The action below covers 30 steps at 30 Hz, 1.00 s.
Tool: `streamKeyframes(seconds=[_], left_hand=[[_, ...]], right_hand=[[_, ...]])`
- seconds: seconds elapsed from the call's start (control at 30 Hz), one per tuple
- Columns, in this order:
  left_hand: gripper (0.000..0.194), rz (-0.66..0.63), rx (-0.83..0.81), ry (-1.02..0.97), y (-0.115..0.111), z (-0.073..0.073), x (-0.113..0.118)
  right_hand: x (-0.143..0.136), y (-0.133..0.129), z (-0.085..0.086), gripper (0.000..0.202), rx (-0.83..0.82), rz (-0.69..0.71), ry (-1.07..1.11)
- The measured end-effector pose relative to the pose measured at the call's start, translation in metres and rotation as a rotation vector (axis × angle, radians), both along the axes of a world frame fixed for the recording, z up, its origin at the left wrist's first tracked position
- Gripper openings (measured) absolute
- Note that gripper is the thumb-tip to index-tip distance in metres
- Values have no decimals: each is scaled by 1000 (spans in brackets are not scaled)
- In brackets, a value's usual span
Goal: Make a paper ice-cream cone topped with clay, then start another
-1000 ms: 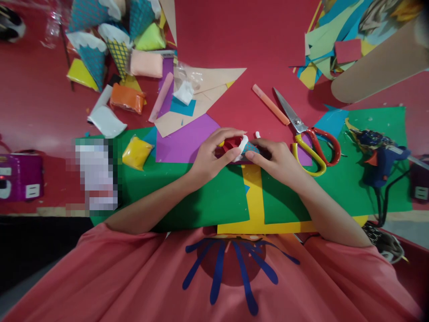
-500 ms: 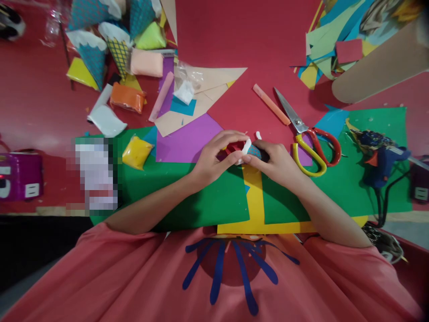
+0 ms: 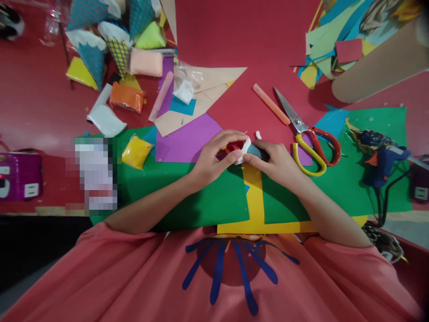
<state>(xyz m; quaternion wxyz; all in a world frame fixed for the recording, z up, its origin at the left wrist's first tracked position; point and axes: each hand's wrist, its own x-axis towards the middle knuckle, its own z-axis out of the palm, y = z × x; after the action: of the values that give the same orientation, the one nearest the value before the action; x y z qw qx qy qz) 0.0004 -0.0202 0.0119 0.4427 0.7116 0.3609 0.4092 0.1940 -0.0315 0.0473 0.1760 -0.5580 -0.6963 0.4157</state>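
Between my two hands is a small blue patterned cone (image 3: 254,151) with a white clay rim (image 3: 246,147) facing left. My right hand (image 3: 279,162) wraps round the cone's body, its thumb near the rim. The fingers of my left hand (image 3: 217,155) curve over the rim end, with the thumb pressed on the white clay. Something red shows between the left fingers and the rim. A small white clay bit (image 3: 258,134) lies just beyond the cone. Right of my hands rest scissors (image 3: 299,126) with red and yellow handles, beside an orange stick (image 3: 271,104).
Similar cones (image 3: 89,53) and clay packs (image 3: 127,97) lie at the upper left. A yellow pack (image 3: 137,153) sits on green sheet (image 3: 174,201). On the right are a blue glue gun (image 3: 380,165), a cardboard tube (image 3: 375,65) and paper scraps (image 3: 323,40).
My left thumb and fingers have shifted very slightly at the white rim. Both hands otherwise keep their places round the cone.
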Motion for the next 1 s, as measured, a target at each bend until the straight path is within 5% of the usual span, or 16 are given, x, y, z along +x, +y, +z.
streamKeyframes(seconds=[0.63, 0.87, 1.0], left_hand=[[35, 10, -118, -19, 5, -2, -3], [46, 89, -332, -215, 12, -11, -5], [44, 28, -556, -392, 12, -14, -3]], right_hand=[[5, 3, -2, 36, -73, 41, 130], [7, 4, -4, 33, -165, -9, 340], [3, 0, -9, 41, -151, -89, 422]])
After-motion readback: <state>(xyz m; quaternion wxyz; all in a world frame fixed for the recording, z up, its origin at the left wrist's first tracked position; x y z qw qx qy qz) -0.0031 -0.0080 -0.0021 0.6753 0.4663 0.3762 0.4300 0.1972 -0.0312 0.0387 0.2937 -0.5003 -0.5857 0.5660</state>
